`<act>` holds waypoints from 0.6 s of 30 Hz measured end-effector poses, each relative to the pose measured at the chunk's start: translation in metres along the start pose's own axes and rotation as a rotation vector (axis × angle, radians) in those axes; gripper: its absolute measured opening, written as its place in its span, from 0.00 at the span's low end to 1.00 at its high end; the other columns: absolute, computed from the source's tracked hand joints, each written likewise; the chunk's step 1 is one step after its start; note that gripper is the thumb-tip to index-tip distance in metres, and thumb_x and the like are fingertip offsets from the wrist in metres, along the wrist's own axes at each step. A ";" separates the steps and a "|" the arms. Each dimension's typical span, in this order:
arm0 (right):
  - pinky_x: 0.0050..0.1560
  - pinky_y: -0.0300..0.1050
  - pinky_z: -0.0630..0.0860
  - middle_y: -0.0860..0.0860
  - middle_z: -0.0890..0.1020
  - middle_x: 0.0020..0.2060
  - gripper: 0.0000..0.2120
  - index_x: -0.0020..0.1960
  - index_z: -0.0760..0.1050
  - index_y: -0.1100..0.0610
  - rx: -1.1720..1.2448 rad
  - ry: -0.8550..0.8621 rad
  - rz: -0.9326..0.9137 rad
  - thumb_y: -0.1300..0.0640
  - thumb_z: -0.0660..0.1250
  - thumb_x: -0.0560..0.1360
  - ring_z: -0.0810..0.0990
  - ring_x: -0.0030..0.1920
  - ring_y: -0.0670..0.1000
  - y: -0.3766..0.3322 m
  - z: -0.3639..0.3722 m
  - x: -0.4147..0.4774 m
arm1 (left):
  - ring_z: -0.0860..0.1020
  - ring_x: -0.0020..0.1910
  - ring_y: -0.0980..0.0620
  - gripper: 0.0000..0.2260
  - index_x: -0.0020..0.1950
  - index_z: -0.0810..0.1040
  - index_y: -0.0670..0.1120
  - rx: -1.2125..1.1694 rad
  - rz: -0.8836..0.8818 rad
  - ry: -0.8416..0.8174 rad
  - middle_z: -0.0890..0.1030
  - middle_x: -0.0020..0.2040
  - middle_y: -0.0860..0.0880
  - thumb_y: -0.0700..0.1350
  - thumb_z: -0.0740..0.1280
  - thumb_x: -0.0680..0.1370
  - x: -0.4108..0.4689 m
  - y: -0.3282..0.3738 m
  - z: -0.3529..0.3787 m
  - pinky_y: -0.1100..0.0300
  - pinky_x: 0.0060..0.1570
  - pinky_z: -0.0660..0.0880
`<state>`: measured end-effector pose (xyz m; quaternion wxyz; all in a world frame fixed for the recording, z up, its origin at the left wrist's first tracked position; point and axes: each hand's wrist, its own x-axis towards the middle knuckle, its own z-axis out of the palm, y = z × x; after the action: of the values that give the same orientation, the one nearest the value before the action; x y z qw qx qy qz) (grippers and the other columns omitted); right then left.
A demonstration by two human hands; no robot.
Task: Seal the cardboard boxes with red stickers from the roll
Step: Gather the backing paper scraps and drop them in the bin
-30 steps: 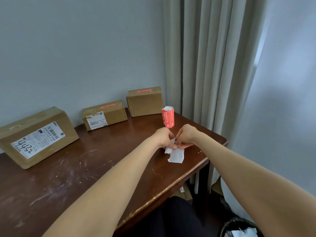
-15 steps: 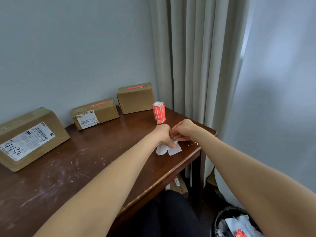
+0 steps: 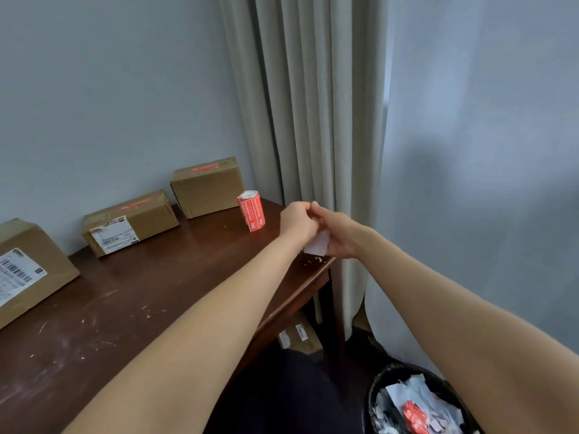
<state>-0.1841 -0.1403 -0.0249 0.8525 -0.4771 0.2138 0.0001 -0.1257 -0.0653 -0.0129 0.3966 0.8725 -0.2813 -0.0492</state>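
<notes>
Three cardboard boxes stand along the wall on the dark wooden table (image 3: 131, 311): a large box (image 3: 28, 270) at the left with a white shipping label, a middle box (image 3: 128, 222) and a far box (image 3: 208, 186), the last two each with a red sticker on top. The roll of red stickers (image 3: 251, 210) stands upright near the far box. My left hand (image 3: 296, 223) and my right hand (image 3: 336, 234) meet above the table's right corner, both pinching white backing paper (image 3: 318, 244) lifted off the table.
A beige curtain (image 3: 313, 120) hangs just behind my hands. A black waste bin (image 3: 379, 386) with white and red paper scraps stands on the floor at the lower right. Another labelled box (image 3: 299, 335) lies under the table. Small paper bits (image 3: 315, 260) lie at the table corner.
Both hands have lifted the white backing paper off the table and carried it right, toward the table's corner. The view has swung right and down, bringing the waste bin into sight.
</notes>
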 end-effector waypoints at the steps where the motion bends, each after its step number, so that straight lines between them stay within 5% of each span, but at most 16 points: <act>1: 0.37 0.46 0.83 0.57 0.82 0.45 0.18 0.59 0.74 0.60 0.051 0.010 0.007 0.46 0.58 0.81 0.83 0.41 0.53 -0.002 -0.008 -0.004 | 0.78 0.47 0.47 0.05 0.47 0.80 0.42 0.016 0.005 0.001 0.80 0.46 0.45 0.38 0.64 0.75 -0.001 0.008 0.009 0.61 0.42 0.70; 5: 0.25 0.35 0.76 0.54 0.78 0.38 0.11 0.50 0.74 0.60 0.039 0.157 0.007 0.52 0.59 0.82 0.78 0.33 0.48 0.003 -0.053 -0.015 | 0.78 0.50 0.49 0.08 0.46 0.73 0.48 0.059 0.005 -0.094 0.79 0.51 0.48 0.37 0.65 0.71 -0.005 0.027 0.047 0.62 0.43 0.71; 9: 0.18 0.31 0.61 0.52 0.72 0.27 0.13 0.42 0.71 0.59 0.134 0.245 0.009 0.58 0.56 0.83 0.68 0.22 0.44 0.032 -0.113 -0.017 | 0.79 0.48 0.50 0.06 0.39 0.74 0.51 0.207 0.042 -0.387 0.80 0.44 0.52 0.42 0.69 0.69 -0.015 0.030 0.095 0.60 0.48 0.73; 12: 0.20 0.33 0.59 0.50 0.69 0.23 0.14 0.38 0.70 0.58 0.022 0.366 0.008 0.61 0.57 0.82 0.66 0.19 0.44 0.047 -0.121 -0.015 | 0.78 0.54 0.49 0.13 0.55 0.79 0.49 0.377 0.137 -0.437 0.82 0.52 0.50 0.46 0.67 0.71 -0.019 0.037 0.096 0.57 0.56 0.72; 14: 0.21 0.34 0.55 0.49 0.65 0.23 0.14 0.36 0.69 0.57 -0.063 0.438 0.008 0.58 0.57 0.81 0.61 0.19 0.44 0.060 -0.133 -0.013 | 0.78 0.52 0.48 0.19 0.64 0.75 0.47 0.346 0.138 -0.529 0.79 0.58 0.48 0.44 0.67 0.73 -0.019 0.035 0.110 0.58 0.51 0.75; 18: 0.19 0.32 0.53 0.50 0.59 0.24 0.25 0.33 0.65 0.57 -0.103 0.558 0.021 0.42 0.51 0.82 0.57 0.17 0.45 0.118 -0.172 -0.008 | 0.79 0.50 0.46 0.17 0.64 0.75 0.45 0.326 0.088 -0.658 0.79 0.59 0.46 0.43 0.68 0.74 -0.035 0.011 0.150 0.59 0.46 0.77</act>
<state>-0.2784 -0.2147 -0.1959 0.7351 -0.4993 0.4449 -0.1115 -0.2068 -0.1521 -0.1119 0.1426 0.8488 -0.4350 -0.2646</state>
